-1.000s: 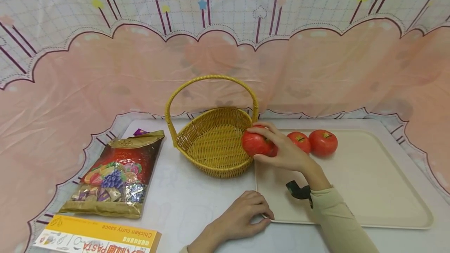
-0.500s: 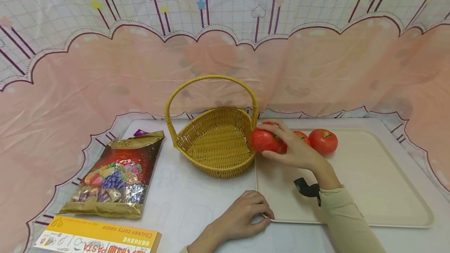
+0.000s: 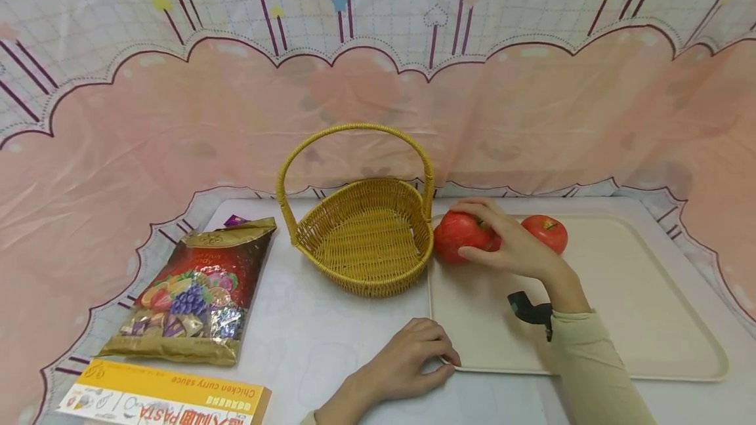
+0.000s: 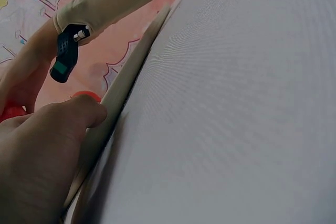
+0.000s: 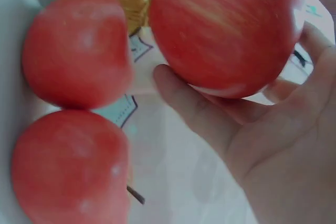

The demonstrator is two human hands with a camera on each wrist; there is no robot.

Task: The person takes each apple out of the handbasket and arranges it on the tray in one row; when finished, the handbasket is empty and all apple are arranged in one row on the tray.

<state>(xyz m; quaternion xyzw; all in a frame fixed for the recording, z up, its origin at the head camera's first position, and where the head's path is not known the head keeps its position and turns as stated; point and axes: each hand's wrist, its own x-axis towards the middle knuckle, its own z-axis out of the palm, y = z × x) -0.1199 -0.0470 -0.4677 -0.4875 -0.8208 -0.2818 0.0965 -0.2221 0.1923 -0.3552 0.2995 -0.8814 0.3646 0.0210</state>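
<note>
My right hand (image 3: 516, 244) holds a red apple (image 5: 226, 30) over the left back part of the cream tray (image 3: 620, 307). In the right wrist view, the thumb lies along its lower side and other fingers reach behind it. Two more apples rest side by side below: a nearer one (image 5: 76, 51) and one with a stem (image 5: 68, 166). An apple (image 3: 546, 233) shows right of the hand in the head view; others are partly hidden there. My left hand (image 3: 407, 363) grips the tray's front left corner, its fingertips partly hidden.
Left of the tray, a yellow wicker basket (image 3: 378, 284) with a tall handle stands with nothing in it. A candy bag (image 3: 189, 294) and a pasta box (image 3: 165, 399) lie at the left. A printed cloth (image 3: 378, 97) hangs behind the table.
The right hand has moved rightward with the apple, away from the basket's right rim and over the tray. My left hand has stayed at the tray corner.
</note>
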